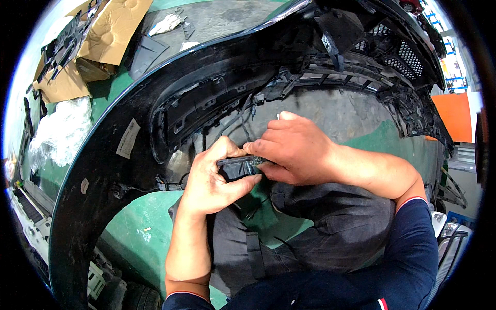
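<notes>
A small, flat, black plastic part (235, 170) is held in front of me, above my lap. My left hand (212, 178) grips it from the left, fingers behind and thumb along its near side. From the right, my right hand (297, 150) closes its fingers and thumb on the part's other end. Some shiny detail shows there, too small to make out. Just beyond my hands curves a large black car bumper (201, 70), its inner side facing me. Thin dark wiring (243, 113) runs along that inner side.
Opened cardboard boxes (111, 33) and crumpled clear plastic wrap (62, 132) lie at the far left. An orange panel (452, 118) stands at the right. A tyre (140, 298) shows at the lower left. Beneath is a green and grey floor (137, 227).
</notes>
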Demonstrator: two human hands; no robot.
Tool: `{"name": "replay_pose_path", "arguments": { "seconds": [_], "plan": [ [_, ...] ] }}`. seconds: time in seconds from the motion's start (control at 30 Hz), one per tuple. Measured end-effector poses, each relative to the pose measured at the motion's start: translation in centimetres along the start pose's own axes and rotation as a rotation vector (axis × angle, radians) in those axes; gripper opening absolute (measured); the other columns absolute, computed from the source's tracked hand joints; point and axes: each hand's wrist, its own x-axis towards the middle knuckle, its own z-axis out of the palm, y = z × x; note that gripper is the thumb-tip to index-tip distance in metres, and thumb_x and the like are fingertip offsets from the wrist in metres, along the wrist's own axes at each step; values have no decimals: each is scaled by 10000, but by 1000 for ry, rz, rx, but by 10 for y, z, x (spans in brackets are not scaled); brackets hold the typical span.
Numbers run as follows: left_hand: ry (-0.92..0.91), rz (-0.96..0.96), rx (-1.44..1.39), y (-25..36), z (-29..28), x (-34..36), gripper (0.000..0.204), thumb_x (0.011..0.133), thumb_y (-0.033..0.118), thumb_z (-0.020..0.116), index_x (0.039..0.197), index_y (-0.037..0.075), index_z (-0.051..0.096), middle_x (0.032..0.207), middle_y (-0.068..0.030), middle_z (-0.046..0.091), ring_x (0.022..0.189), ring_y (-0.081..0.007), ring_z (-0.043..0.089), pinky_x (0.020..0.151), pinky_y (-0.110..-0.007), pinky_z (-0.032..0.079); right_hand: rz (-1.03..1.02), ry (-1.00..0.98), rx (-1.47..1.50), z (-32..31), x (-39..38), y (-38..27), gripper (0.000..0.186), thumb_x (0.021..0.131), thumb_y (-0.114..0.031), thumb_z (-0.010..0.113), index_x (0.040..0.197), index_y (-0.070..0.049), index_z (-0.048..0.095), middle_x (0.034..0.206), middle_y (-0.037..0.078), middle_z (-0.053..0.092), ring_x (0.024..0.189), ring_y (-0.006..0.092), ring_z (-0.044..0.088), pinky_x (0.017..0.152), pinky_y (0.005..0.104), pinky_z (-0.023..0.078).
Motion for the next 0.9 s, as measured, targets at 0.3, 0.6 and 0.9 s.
{"name": "replay_pose_path", "arguments": {
  "seconds": [0.3,0.6,0.9],
  "plan": [
    [-1,-5,2,1,0,0,363,711,98,913,928,44,627,844,-51,707,772,-92,621,695,-296,506,-12,-10,7,-1,0,1,473,792,-234,827,1232,-107,709,919,35,668,895,269,652,797,434,472],
    [-5,0,9,0,1,0,362,707,99,911,944,32,646,839,-53,689,785,-99,627,705,-296,507,-2,-20,-3,-1,-2,1,482,803,-245,823,1248,-106,703,924,34,668,903,271,651,807,437,475],
    [1,16,-19,-1,1,0,355,703,65,911,929,33,640,845,-41,675,779,-90,601,693,-288,493,-3,10,-11,0,0,1,388,819,-285,790,1151,-118,681,859,44,680,903,287,687,814,463,503]
  ]
}}
